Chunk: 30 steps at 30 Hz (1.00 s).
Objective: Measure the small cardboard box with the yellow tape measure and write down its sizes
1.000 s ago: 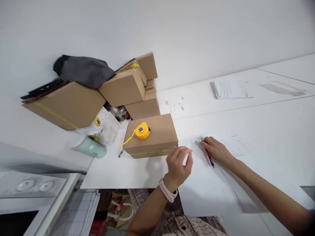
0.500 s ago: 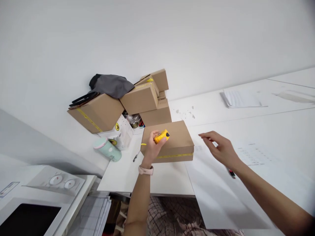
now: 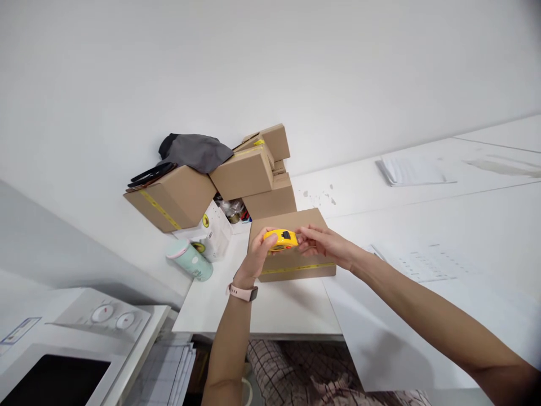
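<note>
Left hand [image 3: 256,254] grips the yellow tape measure [image 3: 280,239] above the cardboard box [image 3: 296,269], right hand [image 3: 324,243] pinching its right end with the fingertips.

Your left hand [image 3: 256,256] and right hand [image 3: 323,243] meet on a tape measure [image 3: 281,239] of glossy yellow plastic with a black part on top. Under it you see a box [image 3: 302,270] of matt brown cardboard, banded with shiny yellow tape, like the boxes [image 3: 240,175] stacked behind. The table [image 3: 465,208] looks smooth, white and faintly sheeny. A form [image 3: 422,262] and a pad [image 3: 412,171] are matt white paper. The cloth [image 3: 196,151] is soft grey fabric. The cup [image 3: 190,260] is smooth mint plastic. Your watch strap [image 3: 239,291] looks like matt pink rubber
</note>
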### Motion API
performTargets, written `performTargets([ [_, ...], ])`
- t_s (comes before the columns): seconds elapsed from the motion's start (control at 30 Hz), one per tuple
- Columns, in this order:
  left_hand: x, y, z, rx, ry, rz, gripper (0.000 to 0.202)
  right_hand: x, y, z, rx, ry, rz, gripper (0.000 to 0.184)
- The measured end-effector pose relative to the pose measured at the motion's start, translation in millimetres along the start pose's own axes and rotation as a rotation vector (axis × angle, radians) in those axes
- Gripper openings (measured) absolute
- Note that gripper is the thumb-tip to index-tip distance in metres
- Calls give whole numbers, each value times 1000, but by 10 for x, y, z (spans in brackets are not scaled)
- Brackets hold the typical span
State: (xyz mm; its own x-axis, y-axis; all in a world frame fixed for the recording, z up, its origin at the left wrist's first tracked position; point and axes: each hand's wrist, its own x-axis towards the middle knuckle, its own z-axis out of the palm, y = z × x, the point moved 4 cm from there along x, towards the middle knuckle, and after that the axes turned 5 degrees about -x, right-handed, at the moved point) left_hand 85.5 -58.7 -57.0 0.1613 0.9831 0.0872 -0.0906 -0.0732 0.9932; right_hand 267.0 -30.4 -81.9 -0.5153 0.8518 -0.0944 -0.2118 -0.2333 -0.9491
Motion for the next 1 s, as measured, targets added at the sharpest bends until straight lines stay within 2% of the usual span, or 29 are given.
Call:
performTargets([
  [0.1, 58, -2, -74, -14, -14, -8, 42, 111, -24, 50, 22, 30, 0, 27],
  [0.17, 119, 0, -237, -31, 31, -3, 40, 179, -78, -51, 32, 64, -55, 32],
  [0.23, 177, -1, -518, -38, 122, 3, 40, 221, -143, -281, 35, 125, -146, 35],
  [0.3, 211, -17, -882, -19, 244, -11, 40, 236, -164, -594, 20, 213, -211, 38],
  [0.4, 204, -70, -1406, 25, 385, -70, 38, 245, -55, -1005, -38, 329, -208, 41],
  [0.5, 179, -132, -1727, 46, 411, -121, 33, 275, 131, -1156, -119, 369, -166, 41],
  [0.57, 172, -173, -1832, 55, 410, -154, 33, 303, 219, -1134, -192, 371, -159, 38],
  [0.67, 192, -227, -1896, 61, 402, -188, 39, 322, 275, -1078, -372, 417, -131, 35],
  [0.77, 234, -265, -1913, 61, 382, -192, 42, 309, 296, -1075, -544, 461, -66, 47],
  [0.87, 279, -298, -1911, 69, 354, -195, 41, 289, 333, -1095, -575, 475, 2, 54],
  [1.0, 326, -349, -1908, 89, 336, -206, 42, 290, 386, -1098, -548, 475, 42, 52],
])
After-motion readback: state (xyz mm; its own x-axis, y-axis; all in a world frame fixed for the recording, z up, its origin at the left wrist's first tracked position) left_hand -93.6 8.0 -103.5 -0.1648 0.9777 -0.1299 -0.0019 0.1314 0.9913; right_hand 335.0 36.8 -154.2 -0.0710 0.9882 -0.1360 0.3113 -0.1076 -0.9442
